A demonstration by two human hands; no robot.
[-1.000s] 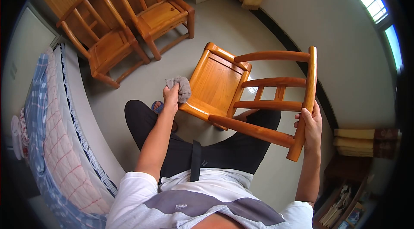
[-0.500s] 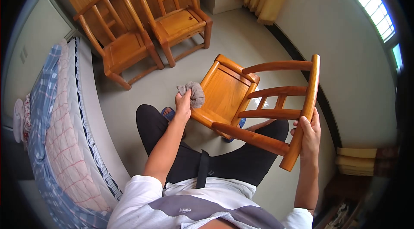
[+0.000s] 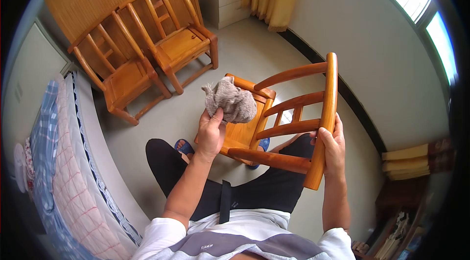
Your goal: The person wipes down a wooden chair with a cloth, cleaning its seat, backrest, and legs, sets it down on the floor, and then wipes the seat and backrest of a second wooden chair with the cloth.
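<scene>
- While bunched into a thick wad, apparently for easy one-handed holding: cloth [image 3: 231,101], pinched between thumb and curled fingers of left hand [image 3: 211,134], over the seat [image 3: 242,135] near its front edge; contact impossible to tell.
- Chair [image 3: 289,128]: between the knees [image 3: 159,152], with back toward right hand [image 3: 331,147].
- Right hand: fingers wrapped round the top rail [image 3: 332,84], near one end, presumably for steadying.
- Second chair [image 3: 182,43], third chair [image 3: 128,82]: side by side toward the floor's [image 3: 254,49] far left edge, likely kept aside.
</scene>
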